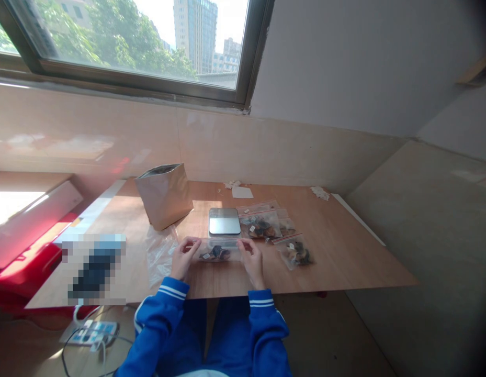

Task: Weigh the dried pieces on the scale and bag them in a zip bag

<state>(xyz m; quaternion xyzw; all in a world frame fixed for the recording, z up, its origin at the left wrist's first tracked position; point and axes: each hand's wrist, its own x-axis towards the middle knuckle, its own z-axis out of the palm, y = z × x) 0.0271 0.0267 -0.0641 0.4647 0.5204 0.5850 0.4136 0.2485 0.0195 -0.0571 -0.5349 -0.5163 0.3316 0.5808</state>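
Note:
Between my two hands is a clear zip bag (217, 253) with dark dried pieces and a small white packet inside. My left hand (184, 256) pinches its upper left corner, and my right hand (251, 259) pinches the upper right corner. Just beyond the bag sits a flat scale (224, 221) with a shiny silver top. To the right of the scale lie several filled zip bags (262, 225), overlapping one another. Another filled zip bag (295, 253) lies apart, to the right of my right hand.
An open brown paper pouch (164, 199) stands at the back left, with crumpled clear plastic (161, 254) before it. White paper (241, 192) and crumpled tissue (319, 193) lie near the wall. A power strip (93, 333) with cables is below the table's left front edge.

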